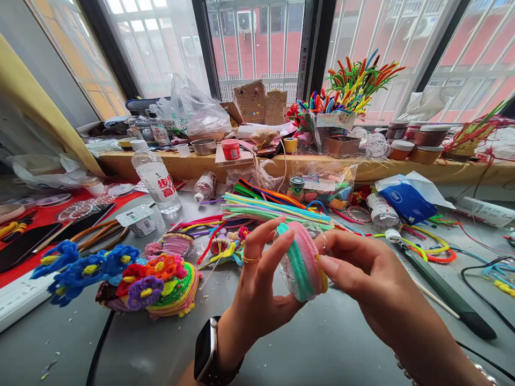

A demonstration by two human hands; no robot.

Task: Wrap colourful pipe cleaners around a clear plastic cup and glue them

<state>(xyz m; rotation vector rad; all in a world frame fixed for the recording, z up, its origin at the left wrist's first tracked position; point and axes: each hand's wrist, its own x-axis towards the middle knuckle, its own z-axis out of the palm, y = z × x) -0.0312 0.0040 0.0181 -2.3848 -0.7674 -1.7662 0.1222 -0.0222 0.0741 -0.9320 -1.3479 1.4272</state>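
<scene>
Between both hands, above the grey table, is a small clear plastic cup wrapped in fuzzy pipe cleaners in bands of mint green, pink and yellow. My left hand grips it from the left, thumb and fingers around its sides. On the right side, my right hand pinches at the yellow band with thumb and forefinger; the exact end it holds is partly hidden. Left of my hands lies a pipe-cleaner flower pot with blue, red, orange and purple flowers. A bundle of pastel pipe cleaners lies just behind the cup.
A water bottle stands at back left, and another bottle lies tilted at right beside a blue tissue pack. A dark green tool lies right of my hands. Jars and pipe-cleaner plants crowd the windowsill.
</scene>
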